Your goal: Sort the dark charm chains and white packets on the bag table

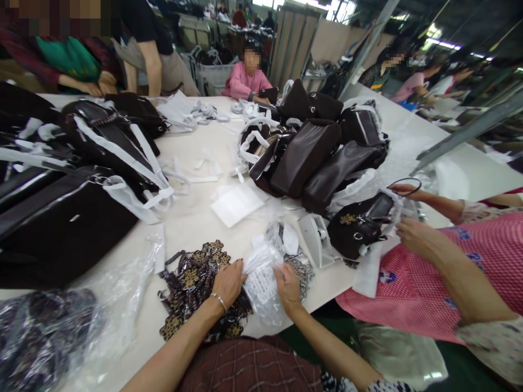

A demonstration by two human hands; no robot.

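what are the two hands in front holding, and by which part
A clear plastic bag, by its upper sides: the left hand at its left, the right hand at its right.

Bag label [262, 285] — print illegible

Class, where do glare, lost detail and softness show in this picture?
Head view: ceiling lights burn white at upper right; head view: the large dark handbag at left loses surface detail; head view: fine print on the white label is too soft to read.
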